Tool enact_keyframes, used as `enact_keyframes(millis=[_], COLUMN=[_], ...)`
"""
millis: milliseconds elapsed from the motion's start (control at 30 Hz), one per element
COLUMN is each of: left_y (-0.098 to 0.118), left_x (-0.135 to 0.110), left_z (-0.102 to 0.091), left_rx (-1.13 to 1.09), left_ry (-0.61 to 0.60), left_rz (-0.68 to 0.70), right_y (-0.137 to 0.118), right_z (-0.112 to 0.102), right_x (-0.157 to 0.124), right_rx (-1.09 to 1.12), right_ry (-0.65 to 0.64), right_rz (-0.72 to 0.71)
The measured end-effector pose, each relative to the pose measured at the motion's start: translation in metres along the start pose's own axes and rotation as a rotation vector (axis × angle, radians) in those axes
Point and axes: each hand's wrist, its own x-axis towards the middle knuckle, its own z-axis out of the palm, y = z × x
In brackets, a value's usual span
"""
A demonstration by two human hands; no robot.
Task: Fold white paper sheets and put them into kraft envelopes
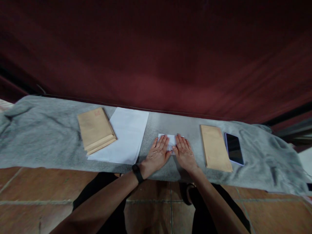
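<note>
The small white paper lay flat on the surface, in the middle, under both hands. The left hand was pressed down flat on its left part, and the right hand was pressed down flat on its right part. The fingers were stretched out, pointing away from the person, and a bit of smooth paper showed between the hands. A black band went around the left wrist.

The surface was long and narrow, with a soft, fuzzy gray cloth over it. The cloth was wrinkly at both ends and flatter in the middle. To the left lay big white sheets, thin and smooth with straight sides. A pile of brown envelopes sat partly on top of them, its near edges making little steps. To the right was another brown bundle, a long paper rectangle. Just beside it lay a phone with a shiny black screen and a light purple edge. Behind everything stood a dark red wall. The floor had orange-brown tiles with pale lines.
</note>
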Motion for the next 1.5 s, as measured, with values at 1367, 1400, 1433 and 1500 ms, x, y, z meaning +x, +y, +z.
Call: enact_keyframes(millis=[1367,1400,1433,1500], left_y=[0.008,0.006,0.003,0.001], left_x=[0.008,0.009,0.01,0.01], left_z=[-0.038,-0.032,-0.026,-0.017], left_rx=[0.061,0.044,0.028,0.001], left_ry=[0.037,0.032,0.023,0.002], left_rz=[0.193,0.167,0.148,0.117], right_y=[0.024,0.025,0.026,0.028], right_z=[-0.039,-0.038,-0.038,-0.039], right_x=[0.025,0.022,0.019,0.016], right_rx=[0.596,0.596,0.6,0.617], right_ry=[-0.09,-0.128,-0.152,-0.176], right_rz=[-0.08,-0.086,-0.086,-0.077])
